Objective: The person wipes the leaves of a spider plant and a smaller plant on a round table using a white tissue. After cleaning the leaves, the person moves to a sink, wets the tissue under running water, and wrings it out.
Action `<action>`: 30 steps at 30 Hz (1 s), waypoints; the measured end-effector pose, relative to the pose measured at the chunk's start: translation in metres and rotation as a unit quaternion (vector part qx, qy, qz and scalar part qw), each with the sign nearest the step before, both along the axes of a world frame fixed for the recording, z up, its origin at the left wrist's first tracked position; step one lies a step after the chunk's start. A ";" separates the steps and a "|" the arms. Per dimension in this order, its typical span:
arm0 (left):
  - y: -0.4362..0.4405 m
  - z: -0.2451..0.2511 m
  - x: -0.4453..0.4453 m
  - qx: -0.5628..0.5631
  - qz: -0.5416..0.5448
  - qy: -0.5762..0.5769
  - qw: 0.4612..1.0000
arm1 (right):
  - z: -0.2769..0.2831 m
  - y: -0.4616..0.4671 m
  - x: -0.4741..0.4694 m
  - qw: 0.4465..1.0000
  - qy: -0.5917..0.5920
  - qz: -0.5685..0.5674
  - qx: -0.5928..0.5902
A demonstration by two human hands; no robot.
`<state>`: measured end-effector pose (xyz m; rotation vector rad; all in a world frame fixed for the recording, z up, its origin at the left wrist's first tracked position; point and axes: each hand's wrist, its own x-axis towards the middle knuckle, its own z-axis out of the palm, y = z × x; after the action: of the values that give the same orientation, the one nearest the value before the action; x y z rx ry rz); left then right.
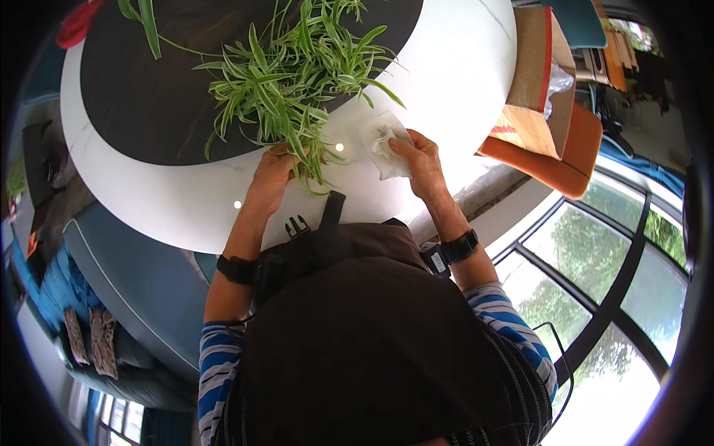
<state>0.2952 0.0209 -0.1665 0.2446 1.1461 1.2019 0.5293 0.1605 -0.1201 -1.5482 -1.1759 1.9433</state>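
Note:
A spider plant with green, pale-striped leaves spreads over the far part of the round table. My left hand grips some leaves at the plant's near edge, its fingertips partly hidden behind them. In my right hand is a crumpled white wipe with greyish smudges, pinched between thumb and fingers. The wipe is just right of the leaves, apart from them. Whatever pot the plant may have is out of sight.
The table has a dark inset centre. An open cardboard box rests on an orange chair at the right. A red item lies at the far left rim. A blue-grey chair back stands left of me; a black strap with buckle sticks up before me.

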 end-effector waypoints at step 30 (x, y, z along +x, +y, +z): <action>0.010 0.008 -0.041 -0.009 -0.241 -0.033 0.970 | 0.038 -0.079 -0.005 0.811 -0.292 0.389 0.326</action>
<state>0.2539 0.0313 -0.1580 0.4383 0.9660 0.7637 0.5248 0.0818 -0.0818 -1.3793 -2.7281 1.1065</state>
